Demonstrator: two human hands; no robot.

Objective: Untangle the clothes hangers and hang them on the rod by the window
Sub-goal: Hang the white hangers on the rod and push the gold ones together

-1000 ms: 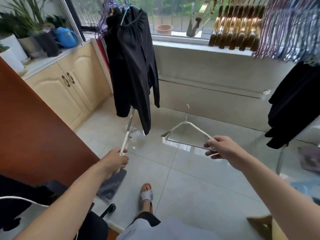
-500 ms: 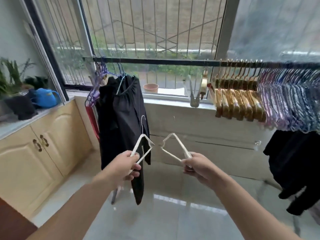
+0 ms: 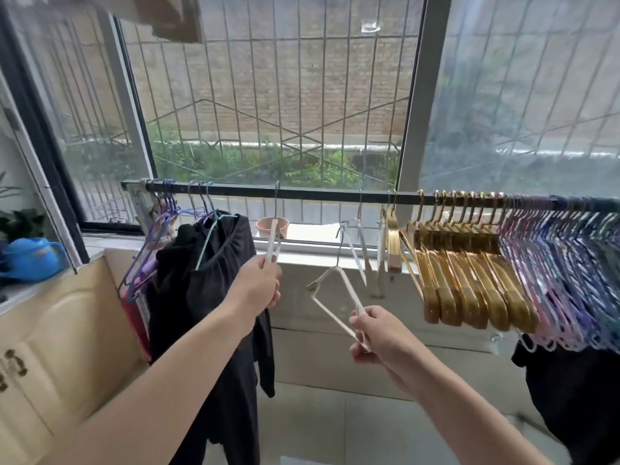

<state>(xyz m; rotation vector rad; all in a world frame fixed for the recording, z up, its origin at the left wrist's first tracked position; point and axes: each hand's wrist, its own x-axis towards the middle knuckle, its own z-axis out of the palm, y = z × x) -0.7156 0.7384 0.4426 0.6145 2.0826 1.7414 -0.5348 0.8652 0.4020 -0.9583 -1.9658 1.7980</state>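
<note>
The left hand point(image 3: 258, 285) grips a white hanger point(image 3: 272, 241) by its lower part, fingers curled round it; its metal hook reaches up to the dark rod point(image 3: 302, 193) that runs across the window, and seems to sit over it. The right hand point(image 3: 377, 330) pinches the corner of a second white hanger point(image 3: 335, 297), held tilted below the rod and clear of it, its hook pointing up and well short of the bar. Just right of that, a few more white hangers point(image 3: 367, 260) hang from the rod, then a tight row of gold hangers point(image 3: 469, 280) and a bunch of pink and blue hangers point(image 3: 570, 263). To the left a black garment point(image 3: 208, 313) hangs beside purple hangers point(image 3: 157, 236). A blue watering can point(image 3: 30, 258) stands on the cupboard top at far left.
</note>
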